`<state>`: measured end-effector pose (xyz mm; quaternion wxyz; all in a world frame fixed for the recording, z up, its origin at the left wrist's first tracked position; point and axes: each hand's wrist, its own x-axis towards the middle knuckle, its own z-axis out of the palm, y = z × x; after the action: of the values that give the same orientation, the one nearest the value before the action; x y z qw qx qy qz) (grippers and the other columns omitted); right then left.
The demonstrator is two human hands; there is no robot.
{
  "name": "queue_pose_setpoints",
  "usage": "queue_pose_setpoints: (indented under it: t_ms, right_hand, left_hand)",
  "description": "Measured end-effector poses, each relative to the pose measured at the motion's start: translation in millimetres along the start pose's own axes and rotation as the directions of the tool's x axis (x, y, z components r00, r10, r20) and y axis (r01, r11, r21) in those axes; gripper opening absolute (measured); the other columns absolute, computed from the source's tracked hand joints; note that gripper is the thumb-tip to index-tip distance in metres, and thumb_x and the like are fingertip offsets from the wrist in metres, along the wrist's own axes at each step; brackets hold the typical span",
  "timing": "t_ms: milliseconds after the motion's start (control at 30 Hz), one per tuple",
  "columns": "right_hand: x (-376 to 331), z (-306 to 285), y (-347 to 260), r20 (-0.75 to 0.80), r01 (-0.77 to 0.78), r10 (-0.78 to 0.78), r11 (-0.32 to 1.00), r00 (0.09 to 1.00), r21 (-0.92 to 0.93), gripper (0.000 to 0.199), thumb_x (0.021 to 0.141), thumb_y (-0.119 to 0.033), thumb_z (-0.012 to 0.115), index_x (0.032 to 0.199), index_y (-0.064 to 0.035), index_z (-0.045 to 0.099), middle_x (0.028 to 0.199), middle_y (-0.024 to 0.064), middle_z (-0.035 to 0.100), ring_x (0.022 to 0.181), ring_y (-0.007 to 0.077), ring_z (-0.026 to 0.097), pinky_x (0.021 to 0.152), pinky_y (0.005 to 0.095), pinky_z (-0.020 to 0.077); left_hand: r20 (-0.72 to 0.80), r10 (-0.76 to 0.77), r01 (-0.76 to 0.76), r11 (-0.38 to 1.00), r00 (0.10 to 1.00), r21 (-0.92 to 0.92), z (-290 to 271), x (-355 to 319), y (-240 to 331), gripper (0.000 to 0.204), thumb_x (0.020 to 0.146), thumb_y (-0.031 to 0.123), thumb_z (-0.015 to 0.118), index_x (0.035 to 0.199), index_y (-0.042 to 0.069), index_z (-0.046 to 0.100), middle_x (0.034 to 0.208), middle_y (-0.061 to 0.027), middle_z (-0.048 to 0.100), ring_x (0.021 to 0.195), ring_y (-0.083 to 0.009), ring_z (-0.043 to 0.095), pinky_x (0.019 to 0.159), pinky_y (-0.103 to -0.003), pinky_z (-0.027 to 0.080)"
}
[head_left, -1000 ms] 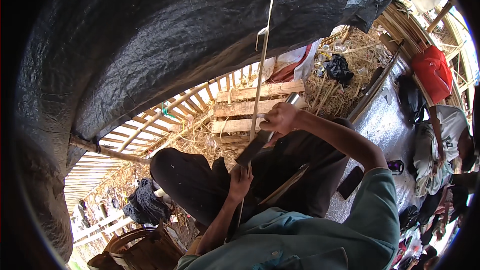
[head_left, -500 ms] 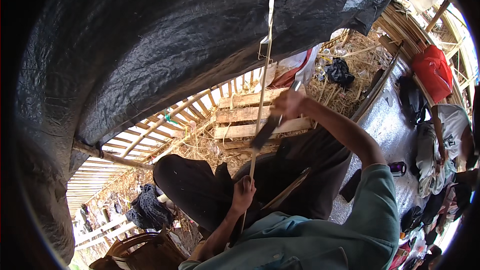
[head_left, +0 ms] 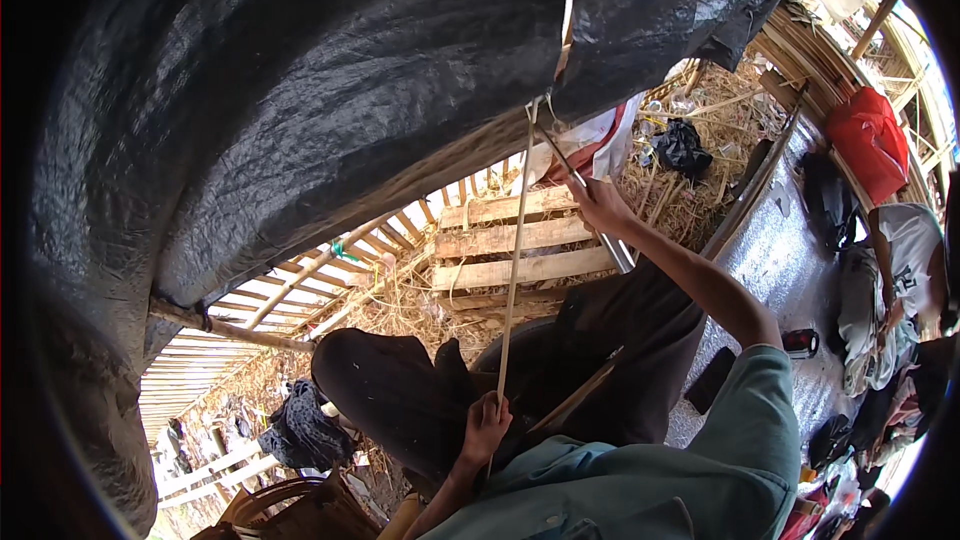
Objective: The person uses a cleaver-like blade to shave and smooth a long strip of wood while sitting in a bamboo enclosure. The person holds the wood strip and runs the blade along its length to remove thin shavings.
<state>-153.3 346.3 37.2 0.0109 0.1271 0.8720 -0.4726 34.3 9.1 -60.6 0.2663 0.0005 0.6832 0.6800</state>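
My left hand (head_left: 487, 427) is closed round the lower part of a long, thin, pale bamboo strip (head_left: 514, 275), low in front of my body. The strip rises almost straight away from me. Near its far end a thinner, curling piece (head_left: 566, 30) stands up against the black sheet. My right hand (head_left: 603, 208) grips a knife (head_left: 617, 254), whose broad shiny metal part shows below the fist. Above the fist a slim dark length slants to the strip's upper part; whether it belongs to the knife I cannot tell. Another strip (head_left: 575, 395) lies across my dark-trousered lap.
Black plastic sheeting (head_left: 330, 130) hangs over the far left. Beyond my knees are a wooden slatted pallet (head_left: 515, 235), straw and a black plastic bag (head_left: 682, 147). On the right lie a silvery mat (head_left: 770, 250), a red bag (head_left: 868, 145) and piled clothes. Bamboo slats (head_left: 215, 365) run along the left.
My right hand has moved slightly right, and the knife has swung from the strip's left side to its right. The strip's far end has bent. My left hand keeps its hold.
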Motion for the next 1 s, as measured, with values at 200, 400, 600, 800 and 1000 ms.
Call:
queue_pose_setpoints:
  t_ms: [200,400,600,800,1000]
  right_hand:
    - [-4.4,8.0,33.2,-0.019,0.025,-0.026,0.999,0.999,-0.033,0.045,0.093,-0.044,0.04,0.073,-0.0035,0.043,0.048,0.0017,0.041,0.036,0.0105,0.044,0.035,0.0278,0.0372]
    - [-15.0,-0.6,13.2,-0.144,0.08,-0.026,0.92,0.989,0.384,0.045,0.093,-0.041,0.04,0.091,0.0027,0.05,0.046,0.0014,0.043,0.037,0.0094,0.045,0.037,0.0268,0.0365]
    - [3.5,-14.7,-2.7,-0.382,0.303,-0.235,0.945,0.894,0.126,0.049,0.085,-0.041,0.054,0.107,0.0033,0.051,0.052,0.0029,0.05,0.039,0.007,0.046,0.037,0.0234,0.0347]
    - [31.2,-30.9,-36.7,-0.33,0.285,-0.114,0.797,0.937,0.533,0.035,0.084,-0.031,0.061,0.095,0.0006,0.054,0.055,0.0021,0.051,0.038,0.0063,0.044,0.034,0.0222,0.0331]
    - [40.9,-27.7,-47.0,-0.237,0.189,-0.016,0.655,0.971,0.732,0.028,0.085,-0.031,0.061,0.077,-0.0055,0.051,0.056,0.0005,0.048,0.04,0.0094,0.046,0.035,0.0256,0.0376]
  left_hand:
    - [-0.039,0.388,-0.337,0.844,0.921,0.417,5.3,-9.4,10.3,0.02,0.091,0.017,0.048,0.081,0.0,0.051,0.071,-0.0051,0.051,0.061,-0.012,0.05,0.052,-0.024,0.042]
    - [-0.066,-0.019,0.034,0.971,0.998,0.236,-8.6,-45.7,17.5,0.024,0.093,0.016,0.041,0.078,-0.001,0.05,0.067,-0.0034,0.047,0.057,-0.0079,0.044,0.05,-0.021,0.039]
    - [-0.063,-0.101,0.112,0.968,0.993,0.226,4.0,-57.0,56.6,0.023,0.094,0.016,0.038,0.082,0.0,0.05,0.068,-0.0025,0.044,0.059,-0.0058,0.043,0.052,-0.022,0.039]
    - [-0.066,0.347,-0.249,0.781,0.936,0.572,1.5,-71.8,29.8,0.011,0.085,0.005,0.052,0.095,0.002,0.051,0.082,-0.0053,0.049,0.075,-0.0113,0.047,0.064,-0.027,0.041]
    - [0.226,0.565,-0.446,0.287,0.793,0.848,-2.1,-79.3,47.0,0.034,0.072,-0.002,0.066,0.101,-0.001,0.048,0.088,-0.0086,0.054,0.076,-0.0215,0.051,0.068,-0.03,0.042]
